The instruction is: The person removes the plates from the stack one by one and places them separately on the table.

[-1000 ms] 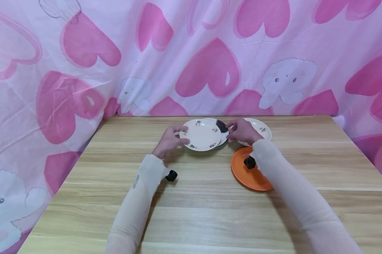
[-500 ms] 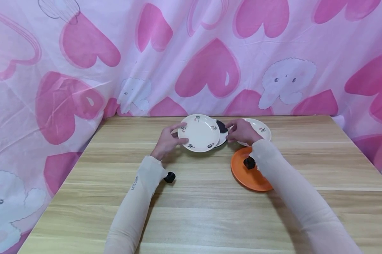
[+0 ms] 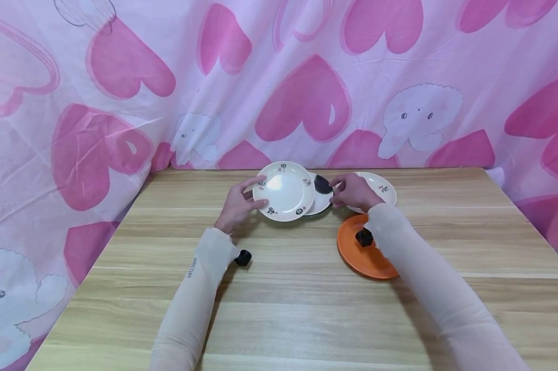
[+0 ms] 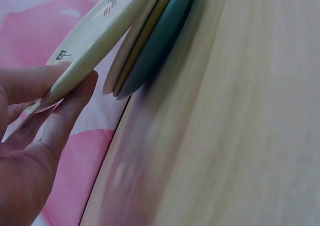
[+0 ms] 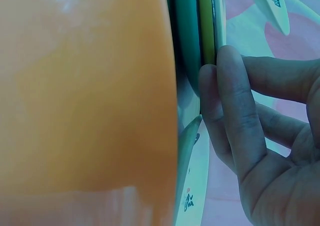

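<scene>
A white plate with small printed marks round its rim is raised and tilted toward the head camera. My left hand pinches its left rim between thumb and fingers. Just behind and right of it lies a stack of plates, topped by a white plate with a black patch. In the left wrist view a yellow plate and a green plate show beneath that top one. My right hand holds the stack's right rim, its fingertips against the plate edges in the right wrist view.
Behind the right hand lies another white plate with printed marks, partly hidden. An orange plate sits nearer, under the right wrist. The wooden table ends at a pink heart-print cloth.
The left hand has drawn the white plate leftward and tipped it up, uncovering more of the black-patched plate. My right hand has stayed at the stack's rim.
</scene>
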A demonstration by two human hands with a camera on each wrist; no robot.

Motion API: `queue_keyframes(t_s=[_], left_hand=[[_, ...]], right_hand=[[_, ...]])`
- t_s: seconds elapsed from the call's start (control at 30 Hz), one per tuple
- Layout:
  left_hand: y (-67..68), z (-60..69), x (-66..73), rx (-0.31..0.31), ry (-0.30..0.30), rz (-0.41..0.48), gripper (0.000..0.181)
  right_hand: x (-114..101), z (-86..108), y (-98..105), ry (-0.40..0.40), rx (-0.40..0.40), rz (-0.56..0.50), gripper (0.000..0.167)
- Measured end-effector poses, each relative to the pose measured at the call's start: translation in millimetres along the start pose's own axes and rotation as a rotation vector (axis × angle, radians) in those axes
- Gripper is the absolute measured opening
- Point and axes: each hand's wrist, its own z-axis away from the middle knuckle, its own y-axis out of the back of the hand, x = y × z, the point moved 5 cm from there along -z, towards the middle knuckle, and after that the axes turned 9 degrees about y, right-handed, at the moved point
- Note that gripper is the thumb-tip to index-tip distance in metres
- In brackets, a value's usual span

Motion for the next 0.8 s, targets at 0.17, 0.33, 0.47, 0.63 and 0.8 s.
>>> queue_keyframes(t_s=[0.17, 0.33, 0.47, 0.63, 0.8], left_hand=[[6.3, 0.0, -1.8, 0.03, 0.012, -0.003, 0.067], [11.9, 1.0, -2.8, 0.045, 0.0, 0.008, 0.066], [15.1, 1.6, -2.6, 0.05, -0.013, 0.013, 0.066], [19.2, 2.7, -2.5, 0.066, -0.015, 0.018, 0.066], [26.0, 4.0, -3.6, 0.094, -0.005, 0.006, 0.067]], right_hand=[[1.2, -0.5, 0.3, 0.002, -0.008, -0.015, 0.048], [1.5, -1.1, 0.7, 0.003, -0.008, -0.019, 0.047], [0.1, -0.3, 0.7, 0.015, -0.002, -0.016, 0.046], [-0.6, 0.8, 0.4, 0.017, -0.003, -0.012, 0.046], [-0.6, 0.7, 0.2, 0.015, -0.004, -0.016, 0.046]])
